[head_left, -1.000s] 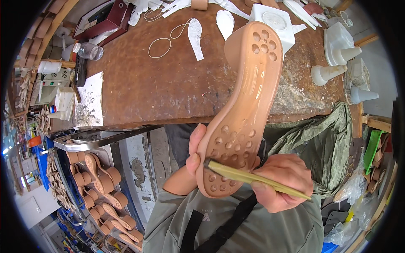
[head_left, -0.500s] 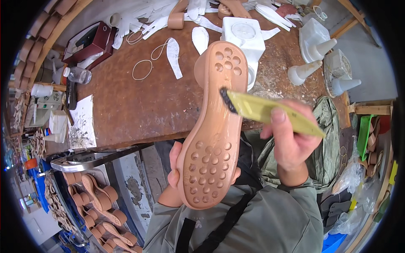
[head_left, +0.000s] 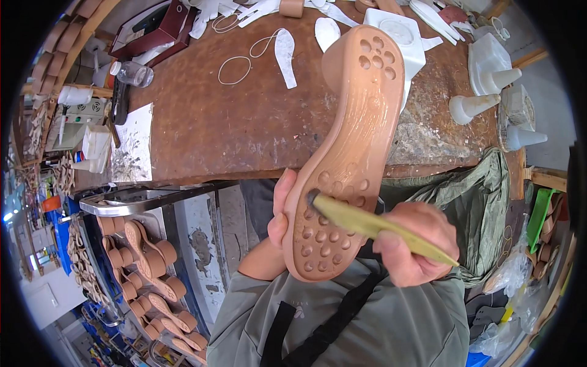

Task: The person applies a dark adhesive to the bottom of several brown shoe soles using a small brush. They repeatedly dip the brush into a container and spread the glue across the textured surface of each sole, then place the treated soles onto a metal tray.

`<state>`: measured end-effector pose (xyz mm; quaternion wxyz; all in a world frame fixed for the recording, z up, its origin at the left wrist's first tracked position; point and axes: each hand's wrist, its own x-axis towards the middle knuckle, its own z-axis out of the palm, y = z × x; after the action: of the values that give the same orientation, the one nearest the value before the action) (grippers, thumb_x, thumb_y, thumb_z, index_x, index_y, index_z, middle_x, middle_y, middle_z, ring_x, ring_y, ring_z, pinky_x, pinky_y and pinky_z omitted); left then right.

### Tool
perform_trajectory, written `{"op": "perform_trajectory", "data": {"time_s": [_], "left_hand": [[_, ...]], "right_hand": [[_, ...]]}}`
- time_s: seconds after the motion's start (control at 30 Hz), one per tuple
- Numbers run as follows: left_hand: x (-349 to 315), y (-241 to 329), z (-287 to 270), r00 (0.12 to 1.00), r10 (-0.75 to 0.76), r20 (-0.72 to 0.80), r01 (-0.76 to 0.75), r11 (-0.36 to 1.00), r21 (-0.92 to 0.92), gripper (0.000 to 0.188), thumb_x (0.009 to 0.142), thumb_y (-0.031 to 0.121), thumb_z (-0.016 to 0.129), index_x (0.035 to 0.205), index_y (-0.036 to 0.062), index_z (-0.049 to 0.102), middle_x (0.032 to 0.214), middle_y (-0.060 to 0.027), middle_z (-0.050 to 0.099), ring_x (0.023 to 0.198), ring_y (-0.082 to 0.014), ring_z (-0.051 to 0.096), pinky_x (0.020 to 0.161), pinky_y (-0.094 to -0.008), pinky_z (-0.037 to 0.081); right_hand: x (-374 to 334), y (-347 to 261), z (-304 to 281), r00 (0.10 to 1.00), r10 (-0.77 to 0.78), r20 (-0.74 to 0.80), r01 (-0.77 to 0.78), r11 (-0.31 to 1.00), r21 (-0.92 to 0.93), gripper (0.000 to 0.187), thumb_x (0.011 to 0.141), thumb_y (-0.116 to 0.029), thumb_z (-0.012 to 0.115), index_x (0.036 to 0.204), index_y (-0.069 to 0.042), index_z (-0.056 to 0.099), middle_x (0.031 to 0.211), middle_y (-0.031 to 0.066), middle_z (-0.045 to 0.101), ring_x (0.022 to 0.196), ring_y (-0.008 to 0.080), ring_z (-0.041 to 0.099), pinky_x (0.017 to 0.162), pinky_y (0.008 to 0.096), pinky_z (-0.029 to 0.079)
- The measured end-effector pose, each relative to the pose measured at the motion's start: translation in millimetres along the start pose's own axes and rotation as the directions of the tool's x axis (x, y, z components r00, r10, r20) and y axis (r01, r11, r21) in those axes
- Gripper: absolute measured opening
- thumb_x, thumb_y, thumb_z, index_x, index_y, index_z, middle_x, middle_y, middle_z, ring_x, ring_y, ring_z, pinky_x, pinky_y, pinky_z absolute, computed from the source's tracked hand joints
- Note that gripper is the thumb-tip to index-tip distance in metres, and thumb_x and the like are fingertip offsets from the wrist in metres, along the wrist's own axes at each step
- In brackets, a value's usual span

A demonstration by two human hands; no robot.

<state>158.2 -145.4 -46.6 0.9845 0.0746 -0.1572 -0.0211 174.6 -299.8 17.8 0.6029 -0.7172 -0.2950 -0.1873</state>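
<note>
Heeled shoe sole: tan, tread side up (head_left: 351, 144), held aslant in the air over the table's near edge and the lap; heel end away over the tabletop, toe end at the chest.
Sole surface: round dimples at heel and forefoot, a wet, streaky shine along the waist between.
Flat brush: yellow-green handle (head_left: 354, 219), dark bristle tip over the dimpled forefoot near its left edge; contact cannot be told for certain.
Right hand: closed on the flat brush's handle, thumb along it (head_left: 425, 223); slightly blurred.
Left hand: fingers bent round the sole's left edge (head_left: 280, 205), gripping it; the palm is hidden underneath.
Behind the heel: a white plastic container (head_left: 414, 46), partly covered by the sole.
Worktable: brown, scuffed top (head_left: 244, 128).
Table's far side: a white insole-shaped piece (head_left: 285, 58), an elastic loop (head_left: 234, 70) beside it.
Table's left: a maroon box (head_left: 174, 37), a clear bottle lying down (head_left: 134, 74), a stained paper sheet (head_left: 134, 147).
Table's right: a white cone-nozzled bottle (head_left: 474, 108).
Lower left: a rack of tan heeled soles (head_left: 156, 260).
Right of the lap: crumpled olive sheeting (head_left: 486, 223).
</note>
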Motion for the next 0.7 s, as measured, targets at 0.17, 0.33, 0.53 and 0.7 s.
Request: {"op": "perform_trajectory", "data": {"time_s": [0.17,0.33,0.53,0.7], "left_hand": [[7.4,-1.1,4.4,0.998,-0.062,-0.02,0.064,0.995,0.075,0.087,0.079,0.06,0.047,0.143,0.0052,0.024,0.14,-0.0202,0.038,0.124,-0.034,0.045,0.104,-0.048,0.036],[9.4,-10.2,-5.2,0.945,0.081,-0.317,0.212,0.587,0.781,0.099,0.073,0.05,0.066,0.143,0.0049,0.013,0.136,-0.0243,0.037,0.124,-0.0359,0.043,0.104,-0.0494,0.034],[21.0,-1.2,-86.6,0.931,0.173,0.322,-0.25,-0.343,0.905,0.111,0.061,0.031,0.085,0.139,0.0067,0.009,0.137,-0.0259,0.03,0.131,-0.0384,0.031,0.106,-0.0478,0.03],[29.4,-2.1,-111.5,0.941,0.207,0.27,-0.208,-0.276,0.938,0.111,0.06,0.025,0.086,0.139,0.0048,0.01,0.139,-0.0255,0.025,0.131,-0.0376,0.031,0.106,-0.0454,0.031]], "right_hand": [[7.6,11.1,-15.6,0.99,0.017,0.137,-0.045,0.977,0.209,0.017,0.075,0.002,0.067,0.089,0.01,0.064,0.07,0.0141,0.065,0.053,0.0176,0.062,0.044,0.0268,0.048],[13.2,21.3,-17.4,0.982,0.102,0.158,-0.116,0.989,0.086,0.017,0.08,0.003,0.066,0.097,0.007,0.065,0.074,0.0118,0.064,0.057,0.0163,0.06,0.051,0.0261,0.046],[11.2,77.4,-53.0,0.741,0.615,-0.269,-0.472,0.763,0.442,0.012,0.084,-0.003,0.066,0.091,0.007,0.064,0.076,0.0089,0.064,0.058,0.0107,0.058,0.051,0.0216,0.045],[1.1,144.0,-61.9,0.807,0.527,-0.266,-0.541,0.841,0.025,0.017,0.087,-0.012,0.065,0.098,0.001,0.067,0.08,0.0047,0.066,0.066,0.0111,0.058,0.059,0.0219,0.045]]}}
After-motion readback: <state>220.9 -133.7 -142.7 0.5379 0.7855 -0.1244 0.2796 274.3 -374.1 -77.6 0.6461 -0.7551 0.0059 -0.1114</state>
